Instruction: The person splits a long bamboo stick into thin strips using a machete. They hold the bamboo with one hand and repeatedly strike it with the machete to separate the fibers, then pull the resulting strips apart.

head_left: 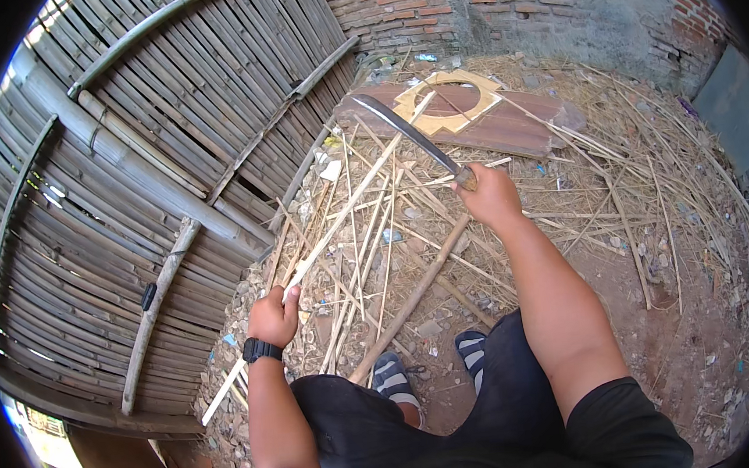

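Observation:
My left hand (273,317), with a black watch on the wrist, grips a long pale bamboo strip (342,213) that slants from lower left up toward the right. My right hand (489,197) is raised and closed on the handle of a curved machete (406,130). Its blade points up and left, above the far end of the strip. Below the hands I see my dark trousers and striped sandals (392,375).
A woven bamboo wall (124,183) with poles leaning on it fills the left. Several split bamboo strips and a thicker stick (410,300) lie on the dirt. At the back are a wooden board with a ring cut-out (448,101) and a brick wall (497,0).

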Motion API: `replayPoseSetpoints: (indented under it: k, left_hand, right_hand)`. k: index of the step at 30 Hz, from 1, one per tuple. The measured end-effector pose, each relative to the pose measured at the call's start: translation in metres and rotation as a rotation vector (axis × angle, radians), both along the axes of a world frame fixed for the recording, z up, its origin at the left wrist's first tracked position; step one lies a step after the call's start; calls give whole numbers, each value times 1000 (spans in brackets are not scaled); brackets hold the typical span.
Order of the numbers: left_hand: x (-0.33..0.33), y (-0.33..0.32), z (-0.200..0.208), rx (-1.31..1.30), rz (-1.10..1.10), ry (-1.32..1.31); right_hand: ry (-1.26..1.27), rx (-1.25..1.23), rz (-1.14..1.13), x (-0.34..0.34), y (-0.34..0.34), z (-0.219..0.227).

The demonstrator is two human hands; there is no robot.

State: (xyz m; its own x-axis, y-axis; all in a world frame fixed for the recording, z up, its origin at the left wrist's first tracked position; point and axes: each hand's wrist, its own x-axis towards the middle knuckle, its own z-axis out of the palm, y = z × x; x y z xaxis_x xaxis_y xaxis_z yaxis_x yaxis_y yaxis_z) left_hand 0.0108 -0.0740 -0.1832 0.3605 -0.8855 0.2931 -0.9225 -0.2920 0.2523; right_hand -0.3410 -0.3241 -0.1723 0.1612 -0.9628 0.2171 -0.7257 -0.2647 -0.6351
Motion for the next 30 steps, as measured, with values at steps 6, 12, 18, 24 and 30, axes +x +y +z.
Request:
replayPoseSetpoints:
  k: [6,12,18,24,30]
  left_hand:
    - [-5,48,39,-123,29,-344]
    - [-10,126,39,-217,176,-452]
    - [-22,142,27,-178,221,-404]
    - [-29,145,18,-230,191,-381]
    - [-22,166,21,-181,275,-455]
  right_hand:
    - [73,-238,454,2,23,12]
    - [-181,-58,438,-3,19,13]
    - [-187,-132,506,16,33,6]
    - [63,-430,714,27,55,17]
    - [-138,-151,226,-4,6,-6]
